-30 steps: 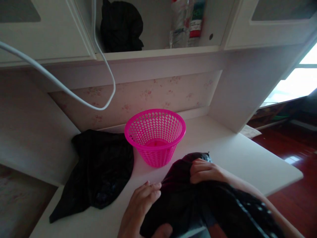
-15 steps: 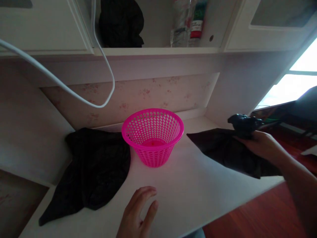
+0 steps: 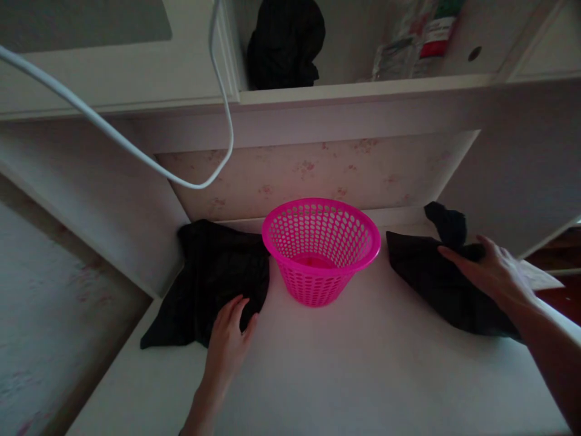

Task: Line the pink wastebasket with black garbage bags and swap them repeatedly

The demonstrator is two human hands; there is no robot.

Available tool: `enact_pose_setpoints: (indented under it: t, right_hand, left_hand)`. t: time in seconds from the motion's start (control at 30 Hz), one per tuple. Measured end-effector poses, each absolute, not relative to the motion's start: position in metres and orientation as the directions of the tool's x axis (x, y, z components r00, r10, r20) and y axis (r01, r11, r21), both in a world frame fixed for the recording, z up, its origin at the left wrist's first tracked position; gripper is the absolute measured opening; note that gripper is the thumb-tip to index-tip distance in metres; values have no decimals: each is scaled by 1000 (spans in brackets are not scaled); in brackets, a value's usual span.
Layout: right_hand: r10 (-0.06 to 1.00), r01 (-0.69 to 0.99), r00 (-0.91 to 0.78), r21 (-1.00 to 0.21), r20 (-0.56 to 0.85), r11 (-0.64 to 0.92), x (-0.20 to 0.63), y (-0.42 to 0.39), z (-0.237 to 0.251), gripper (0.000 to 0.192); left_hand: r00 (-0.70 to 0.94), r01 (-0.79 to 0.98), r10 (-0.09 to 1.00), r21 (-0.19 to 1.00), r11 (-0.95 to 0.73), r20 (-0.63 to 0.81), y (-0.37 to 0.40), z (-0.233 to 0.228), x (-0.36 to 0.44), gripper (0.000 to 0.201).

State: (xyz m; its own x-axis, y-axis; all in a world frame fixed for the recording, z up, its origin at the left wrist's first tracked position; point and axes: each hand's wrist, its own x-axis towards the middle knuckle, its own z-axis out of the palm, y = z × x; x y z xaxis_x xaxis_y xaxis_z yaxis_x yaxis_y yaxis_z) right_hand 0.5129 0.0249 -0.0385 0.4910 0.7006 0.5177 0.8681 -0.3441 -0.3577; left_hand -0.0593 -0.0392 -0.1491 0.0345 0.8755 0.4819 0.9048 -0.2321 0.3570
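Two dark cloths lie on the white desk (image 3: 345, 375), one on each side of a pink basket (image 3: 321, 249). Left to right: the left cloth (image 3: 213, 278) is black, thin and limp, spread flat in loose creases and running to a point at the desk's near left edge. The left hand (image 3: 228, 339) rests on its near edge, fingers loosely spread and flat, gripping nothing. The basket is rigid plastic, round, tapering to its base, walls pierced with rows of holes; it looks empty. The right cloth (image 3: 447, 284) is of the same dark fabric, bunched into a knot at its far end. The right hand (image 3: 492, 275) lies over it, fingers extended and pressing down rather than closed. By my reading, both hands are settling onto the cloths; a pinch of fabric would come first. A white cable (image 3: 136, 154) loops overhead.
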Motion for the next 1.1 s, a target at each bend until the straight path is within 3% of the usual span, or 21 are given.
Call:
enact_pose_setpoints:
  t: [0.07,0.17,0.23,0.27,0.33,0.37,0.43,0.47,0.53,0.6,0.7,0.8,0.93,1.1]
  right_hand:
    - [677,836,546,-379,494,-397,494,9,-38,110]
    - [507,881,472,-394,721,-261,464,-23,-46,112]
    - [341,930,366,-332,866,-156,445,-47,-62,93]
    - [300,947,321,-301,898,-114,434,-60,-73,73]
    - [349,936,330,-351,877,-3,407,-85,-101,36]
    - [424,905,346,-417,837,84,391,-96,-116,26]
    - [694,732,380,-658,611,178,354,-111,-147,26]
    - [801,603,409,-789,437,122,334,-115,-160,30]
    - [953,362,295,-931,68,-45,297,-113,-177,42]
    - [972,134,146,-970,-184,-203,265,-103,-180,58]
    - [889,-128,-64,-880,-454,-458,229,-79,-166,83]
    - [825,-199,-237,-806,-513,-558,197,-56,-149,70]
    - [756,-207,-439,-764,-486,-611,153,-34,-138,52]
    - [779,-202,-509,-829,-366,-522,114,-20,-111,48]
  left_hand:
    - [17,924,895,336,-185,445,-32,-152,-60,52]
    - [-8,945,937,309,-108,350,-21,-155,-61,64]
    - [-33,951,964,306,-50,263,-17,-158,-63,62]
    - [-49,951,974,310,-23,220,-16,-159,-64,59]
    - [-74,943,987,332,22,145,-18,-161,-66,55]
    - [-78,935,991,353,35,110,-21,-162,-67,54]
    - [-59,908,998,416,41,32,-30,-162,-68,51]
    - [-34,889,999,456,36,-12,-35,-160,-68,50]
    - [51,842,993,540,12,-103,-48,-156,-68,47]
    - [155,789,971,614,-11,-182,-62,-150,-68,44]
    - [233,740,933,672,13,-274,-80,-143,-72,44]
    - [266,727,887,683,72,-377,-94,-140,-78,44]
    - [384,713,783,696,85,-489,-106,-138,-74,32]
    - [515,682,682,730,41,-520,-112,-128,-46,14]
